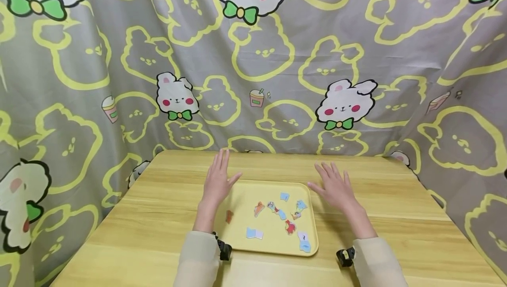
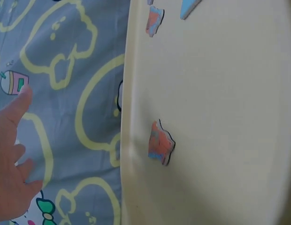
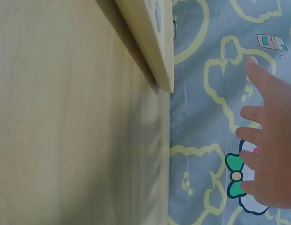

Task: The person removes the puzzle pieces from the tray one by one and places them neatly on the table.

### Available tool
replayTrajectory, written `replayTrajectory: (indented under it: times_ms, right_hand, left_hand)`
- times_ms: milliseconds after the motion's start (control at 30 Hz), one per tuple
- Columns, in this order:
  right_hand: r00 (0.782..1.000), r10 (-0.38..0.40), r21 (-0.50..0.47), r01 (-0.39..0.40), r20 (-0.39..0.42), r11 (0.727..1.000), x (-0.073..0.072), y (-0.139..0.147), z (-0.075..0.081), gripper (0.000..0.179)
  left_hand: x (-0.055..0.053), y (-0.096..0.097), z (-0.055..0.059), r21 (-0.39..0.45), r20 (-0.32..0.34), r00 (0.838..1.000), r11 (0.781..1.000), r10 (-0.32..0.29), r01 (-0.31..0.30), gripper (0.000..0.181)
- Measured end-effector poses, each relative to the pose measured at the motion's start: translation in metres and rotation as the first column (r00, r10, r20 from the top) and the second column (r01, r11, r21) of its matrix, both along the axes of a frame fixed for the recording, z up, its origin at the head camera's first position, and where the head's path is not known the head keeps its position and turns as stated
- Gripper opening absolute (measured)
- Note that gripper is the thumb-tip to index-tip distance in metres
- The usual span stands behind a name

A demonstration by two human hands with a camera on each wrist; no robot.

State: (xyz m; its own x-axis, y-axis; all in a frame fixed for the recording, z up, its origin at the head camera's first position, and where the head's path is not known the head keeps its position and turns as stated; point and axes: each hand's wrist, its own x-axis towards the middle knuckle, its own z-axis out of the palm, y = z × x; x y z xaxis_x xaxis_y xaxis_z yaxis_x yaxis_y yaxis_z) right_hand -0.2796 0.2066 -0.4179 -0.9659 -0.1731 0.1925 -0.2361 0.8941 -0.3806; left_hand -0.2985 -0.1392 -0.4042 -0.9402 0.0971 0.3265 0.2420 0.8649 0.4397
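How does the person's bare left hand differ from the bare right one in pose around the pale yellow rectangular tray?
In the head view:
Direction: left hand points almost straight ahead; right hand slants inward.
Fingers: left hand's lie close together, thumb out; right hand's are fanned.
Place: left hand overlaps the tray at its left side; right hand is mostly beyond its right edge.
Shared: both empty, fingers extended.

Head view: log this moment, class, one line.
puzzle pieces: scattered on yellow tray | left hand: empty, near tray's left side | right hand: empty, near tray's right side
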Motion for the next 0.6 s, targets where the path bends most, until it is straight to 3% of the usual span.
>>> replayTrajectory:
  times_ms: [200,600]
  right_hand:
    - [0.999,0.021,-0.010,-0.021,0.025,1.000,-0.001,0.000,-0.006,0.078]
    - [0.998,0.055,-0.009,-0.055,0.021,0.998,0.003,-0.005,-0.012,0.076]
  left_hand:
    - [0.000,-0.008,-0.005,0.065,-0.035,0.999,0.997,-0.042,0.044,0.087]
    - [0.004,-0.023,-0.012,0.175,-0.004,0.997,0.982,-0.074,0.074,0.090]
